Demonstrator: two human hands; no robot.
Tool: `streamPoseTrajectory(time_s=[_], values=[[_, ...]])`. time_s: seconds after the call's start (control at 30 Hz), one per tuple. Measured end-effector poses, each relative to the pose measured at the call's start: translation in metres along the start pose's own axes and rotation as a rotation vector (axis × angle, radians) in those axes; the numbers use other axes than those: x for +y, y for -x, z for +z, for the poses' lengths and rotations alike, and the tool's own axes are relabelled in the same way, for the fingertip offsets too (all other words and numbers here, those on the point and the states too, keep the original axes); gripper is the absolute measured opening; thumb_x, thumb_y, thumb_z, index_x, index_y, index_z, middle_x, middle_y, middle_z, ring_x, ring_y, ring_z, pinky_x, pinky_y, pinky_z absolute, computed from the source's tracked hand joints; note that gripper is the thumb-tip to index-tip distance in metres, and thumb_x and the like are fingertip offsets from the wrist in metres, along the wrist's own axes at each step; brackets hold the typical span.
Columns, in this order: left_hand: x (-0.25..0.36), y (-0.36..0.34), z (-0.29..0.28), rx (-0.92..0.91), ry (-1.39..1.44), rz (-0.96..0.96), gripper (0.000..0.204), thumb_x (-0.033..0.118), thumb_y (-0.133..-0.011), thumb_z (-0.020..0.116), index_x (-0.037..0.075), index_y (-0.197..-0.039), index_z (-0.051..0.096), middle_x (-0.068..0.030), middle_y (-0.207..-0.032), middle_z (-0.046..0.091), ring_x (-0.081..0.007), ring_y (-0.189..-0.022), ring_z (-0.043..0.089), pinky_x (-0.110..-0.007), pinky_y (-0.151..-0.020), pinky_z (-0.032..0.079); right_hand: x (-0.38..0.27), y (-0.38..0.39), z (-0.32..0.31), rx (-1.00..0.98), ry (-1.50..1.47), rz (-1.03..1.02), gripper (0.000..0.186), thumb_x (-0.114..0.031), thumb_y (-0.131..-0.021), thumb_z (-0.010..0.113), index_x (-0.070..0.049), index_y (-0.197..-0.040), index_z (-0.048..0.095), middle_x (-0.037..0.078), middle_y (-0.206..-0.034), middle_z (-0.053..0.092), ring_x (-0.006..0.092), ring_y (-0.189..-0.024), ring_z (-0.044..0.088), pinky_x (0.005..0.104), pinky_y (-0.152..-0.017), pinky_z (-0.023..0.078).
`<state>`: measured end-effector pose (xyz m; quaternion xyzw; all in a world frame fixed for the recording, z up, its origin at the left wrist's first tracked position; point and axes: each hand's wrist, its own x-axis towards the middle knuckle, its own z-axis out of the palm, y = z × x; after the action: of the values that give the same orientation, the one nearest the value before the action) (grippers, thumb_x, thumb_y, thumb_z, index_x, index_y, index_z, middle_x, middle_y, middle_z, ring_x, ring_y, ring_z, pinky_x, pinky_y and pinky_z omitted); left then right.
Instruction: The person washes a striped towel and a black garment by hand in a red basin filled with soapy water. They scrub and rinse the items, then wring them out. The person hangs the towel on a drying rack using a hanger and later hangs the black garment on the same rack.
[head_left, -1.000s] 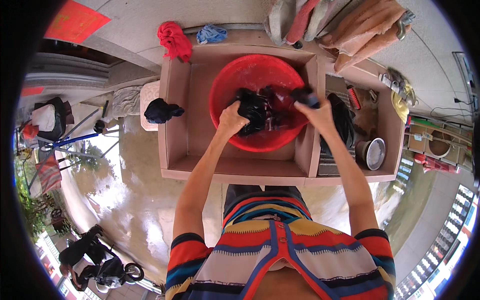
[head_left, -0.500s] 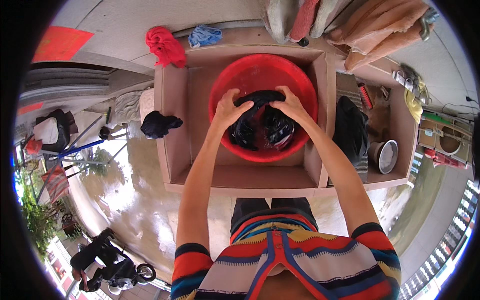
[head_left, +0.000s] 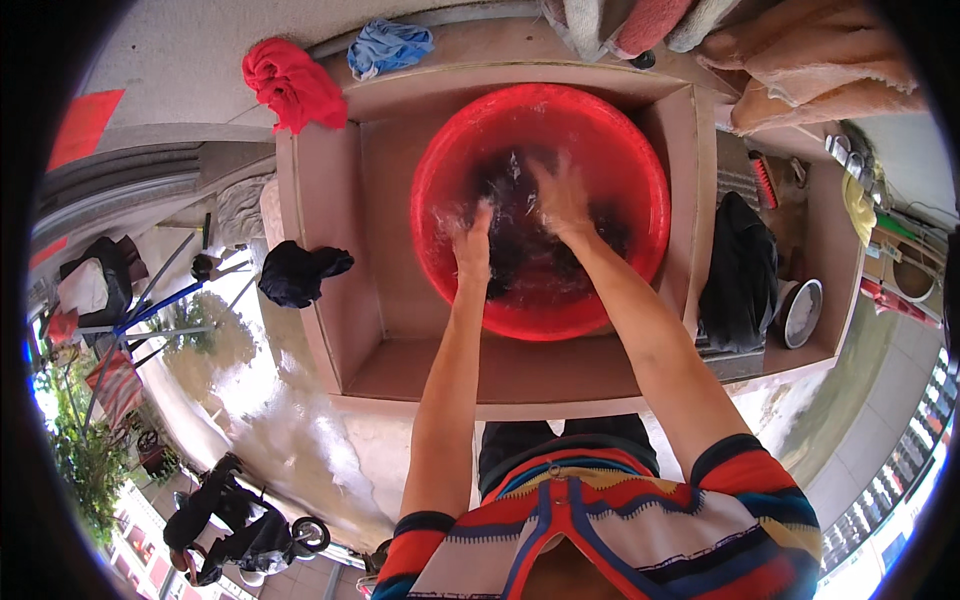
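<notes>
A round red basin [head_left: 430, 160] holds water and a dark, wet garment [head_left: 515, 240], blurred under splashes. My left hand [head_left: 472, 245] is at the basin's left part, beside the garment, its fingers smeared by motion and spray. Over the garment near the middle, my right hand [head_left: 562, 200] has its fingers apart, also blurred. I see no cloth lifted in either hand. How far the fingertips reach into the water is hidden by the splashing.
The basin stands inside a pinkish sink [head_left: 360, 220]. A red cloth [head_left: 290, 85], a blue cloth [head_left: 390, 47] and a black cloth [head_left: 300, 272] lie on its edges. In the right compartment are black clothing [head_left: 740, 270], a red brush [head_left: 763, 180] and a metal bowl [head_left: 802, 313].
Both hands have let go of the raised part of the dark garment, which has dropped into the water with splashes. My right hand has moved to the basin's middle.
</notes>
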<state>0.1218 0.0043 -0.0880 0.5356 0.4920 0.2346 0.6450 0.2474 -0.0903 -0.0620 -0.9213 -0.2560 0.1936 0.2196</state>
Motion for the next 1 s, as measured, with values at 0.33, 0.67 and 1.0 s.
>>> streamPoseTrajectory(time_s=[0.33, 0.67, 1.0], values=[[0.099, 0.018, 0.010, -0.359, 0.813, -0.562, 0.075, 0.068, -0.083, 0.036, 0.005, -0.122, 0.047, -0.0108, -0.119, 0.052, -0.0253, -0.104, 0.052, -0.038, -0.092, 0.042, -0.120, 0.137, -0.098, -0.231, -0.384, -0.437, 0.071, -0.016, -0.073, 0.069, -0.008, -0.135, 0.035, 0.022, -0.126, 0.036, 0.0383, -0.108, 0.044, 0.0403, -0.091, 0.042], [0.058, 0.022, 0.023, -0.007, 0.443, -0.454, 0.026, 0.022, -0.081, 0.064, 0.004, -0.097, 0.055, -0.0095, -0.097, 0.059, -0.0188, -0.086, 0.058, -0.030, -0.076, 0.048, -0.067, 0.007, -0.056, -0.016, -0.228, -0.011, 0.057, -0.049, -0.082, 0.053, -0.008, -0.120, 0.047, 0.025, -0.115, 0.046, 0.0433, -0.092, 0.057, 0.0482, -0.076, 0.048], [0.030, 0.052, 0.005, -0.469, -1.548, 0.405, 0.067, 0.002, -0.070, 0.054, 0.018, -0.133, 0.039, -0.0199, -0.136, 0.030, -0.0428, -0.122, 0.030, -0.055, -0.092, 0.035, 0.038, 0.032, 0.004, -0.014, 0.397, -0.364, 0.057, -0.016, -0.076, 0.056, -0.001, -0.128, 0.039, 0.025, -0.127, 0.037, 0.0390, -0.100, 0.052, 0.0469, -0.079, 0.047]])
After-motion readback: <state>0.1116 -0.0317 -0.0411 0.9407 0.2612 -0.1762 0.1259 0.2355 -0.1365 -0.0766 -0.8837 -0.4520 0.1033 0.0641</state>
